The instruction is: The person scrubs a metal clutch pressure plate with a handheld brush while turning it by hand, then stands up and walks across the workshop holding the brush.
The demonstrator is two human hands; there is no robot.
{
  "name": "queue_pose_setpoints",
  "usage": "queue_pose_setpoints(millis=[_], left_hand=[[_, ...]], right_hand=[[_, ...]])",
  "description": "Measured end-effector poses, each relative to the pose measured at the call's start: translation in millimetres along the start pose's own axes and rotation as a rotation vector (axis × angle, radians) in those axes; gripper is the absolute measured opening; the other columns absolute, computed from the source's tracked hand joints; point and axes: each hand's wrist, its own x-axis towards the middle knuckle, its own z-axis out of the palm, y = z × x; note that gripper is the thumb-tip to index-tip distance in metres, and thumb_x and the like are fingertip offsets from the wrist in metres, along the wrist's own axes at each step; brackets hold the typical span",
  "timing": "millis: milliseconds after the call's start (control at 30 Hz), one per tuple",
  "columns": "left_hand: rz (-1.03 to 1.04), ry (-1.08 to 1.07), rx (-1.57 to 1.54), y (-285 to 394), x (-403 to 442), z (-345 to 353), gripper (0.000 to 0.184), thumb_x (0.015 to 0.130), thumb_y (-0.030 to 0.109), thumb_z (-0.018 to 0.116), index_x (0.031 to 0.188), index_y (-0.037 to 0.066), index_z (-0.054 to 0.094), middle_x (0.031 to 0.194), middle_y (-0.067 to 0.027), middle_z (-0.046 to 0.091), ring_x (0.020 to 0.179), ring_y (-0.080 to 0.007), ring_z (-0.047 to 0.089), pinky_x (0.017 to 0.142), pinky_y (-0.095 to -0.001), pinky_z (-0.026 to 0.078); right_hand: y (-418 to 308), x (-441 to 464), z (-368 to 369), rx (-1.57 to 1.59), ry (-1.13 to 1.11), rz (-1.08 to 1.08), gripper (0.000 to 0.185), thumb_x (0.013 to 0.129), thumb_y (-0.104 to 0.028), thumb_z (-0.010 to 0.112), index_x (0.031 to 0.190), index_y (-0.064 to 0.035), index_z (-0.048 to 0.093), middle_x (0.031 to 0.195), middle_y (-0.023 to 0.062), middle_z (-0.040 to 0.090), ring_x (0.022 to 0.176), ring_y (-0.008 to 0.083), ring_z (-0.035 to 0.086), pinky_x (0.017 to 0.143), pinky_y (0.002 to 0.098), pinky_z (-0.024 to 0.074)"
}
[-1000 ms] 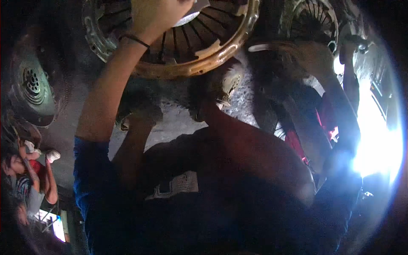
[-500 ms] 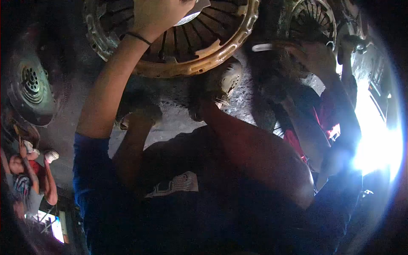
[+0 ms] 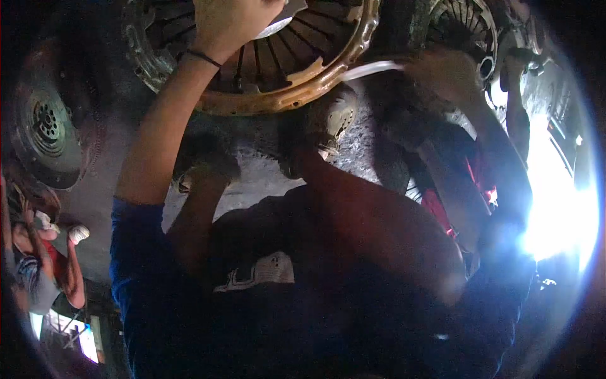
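Note:
A clutch cover (image 3: 278,101) with a worn orange-brown rim and dark radial spring fingers lies at the top of the head view. Over its middle is my left hand (image 3: 237,25), fingers curled and partly cut off by the frame's top edge. Beside those fingers shows a flat grey piece (image 3: 293,9), close to a shiny curved surface; I cannot tell exactly what it is. My right hand (image 3: 445,76), blurred by motion, is closed on a long pale bar-like tool (image 3: 372,68). The tool's far end is at the right side of the rim, touching or just short of it.
Another clutch cover (image 3: 492,35) lies at the upper right. A round metal disc with holes (image 3: 47,123) is on the left. A person (image 3: 53,259) sits at the lower left. Another person's arm (image 3: 517,117) reaches in at right near strong light. My shoe (image 3: 341,114) is below the rim.
The pale tool has moved left with my right hand, from apart from the rim to right at it. My left hand and the clutch cover have shifted only slightly in view.

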Motion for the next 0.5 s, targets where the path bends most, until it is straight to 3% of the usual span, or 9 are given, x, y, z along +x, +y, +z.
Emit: queue_pose_setpoints(millis=[67, 167, 333, 400, 467, 500], left_hand=[[0.023, -0.012, -0.005, 0.6, -3.9, -0.1, 0.028, 0.094, 0.028, 0.077, 0.096, 0.001, 0.069, 0.106, -0.0163, 0.068, 0.095, -0.0315, 0.068, 0.084, -0.0420, 0.054], [0.045, 0.013, -0.022, -4.3, 6.8, -2.8, 0.030, 0.095, 0.029, 0.077, 0.096, 0.001, 0.069, 0.106, -0.0166, 0.067, 0.095, -0.0320, 0.068, 0.084, -0.0422, 0.054], [0.061, -0.013, -0.016, -5.3, 3.0, -3.1, 0.031, 0.096, 0.032, 0.076, 0.093, 0.001, 0.069, 0.101, -0.0169, 0.068, 0.091, -0.0327, 0.067, 0.084, -0.0433, 0.054], [0.053, 0.018, -0.013, 0.6, -2.7, -1.4, 0.031, 0.095, 0.031, 0.077, 0.091, 0.002, 0.070, 0.098, -0.0160, 0.068, 0.090, -0.0313, 0.067, 0.083, -0.0428, 0.054], [0.103, 0.052, 0.027, -6.2, 2.7, 1.4, 0.030, 0.094, 0.031, 0.077, 0.091, 0.002, 0.070, 0.098, -0.0155, 0.068, 0.090, -0.0306, 0.067, 0.082, -0.0426, 0.054], [0.042, 0.005, -0.064, -5.2, 2.8, -1.1, 0.029, 0.094, 0.030, 0.077, 0.092, 0.003, 0.070, 0.099, -0.0152, 0.068, 0.090, -0.0301, 0.067, 0.083, -0.0430, 0.054]], right_hand=[[-56.1, 41.2, 4.6, 0.265, 0.151, -0.001, 0.055, 0.098, -0.070, 0.051, 0.111, -0.0225, 0.078, 0.087, 0.0085, 0.077, 0.078, 0.0256, 0.076, 0.066, 0.0406, 0.0631], [-45.3, 31.9, -18.0, -0.017, -0.161, 0.026, 0.046, 0.101, -0.066, 0.046, 0.134, -0.0419, 0.067, 0.090, 0.0084, 0.077, 0.075, 0.0277, 0.077, 0.063, 0.0460, 0.0639], [29.9, -18.8, -13.3, 0.207, 0.267, 0.083, 0.062, 0.096, -0.077, 0.044, 0.111, -0.0269, 0.076, 0.085, 0.0107, 0.076, 0.078, 0.0309, 0.076, 0.067, 0.0489, 0.0622], [16.2, -9.5, -7.5, 0.231, 0.193, 0.048, 0.065, 0.095, -0.078, 0.044, 0.108, -0.0239, 0.078, 0.085, 0.0109, 0.076, 0.078, 0.0303, 0.076, 0.067, 0.0485, 0.0619], [-43.3, 33.9, -13.9, 0.158, -0.088, -0.008, 0.063, 0.096, -0.076, 0.045, 0.111, -0.0241, 0.078, 0.086, 0.0104, 0.076, 0.077, 0.0279, 0.077, 0.065, 0.0466, 0.0620], [-57.5, 44.5, 12.6, 0.182, 0.174, -0.073, 0.066, 0.096, -0.076, 0.046, 0.107, -0.0204, 0.079, 0.084, 0.0103, 0.076, 0.075, 0.0259, 0.076, 0.064, 0.0459, 0.0618]])
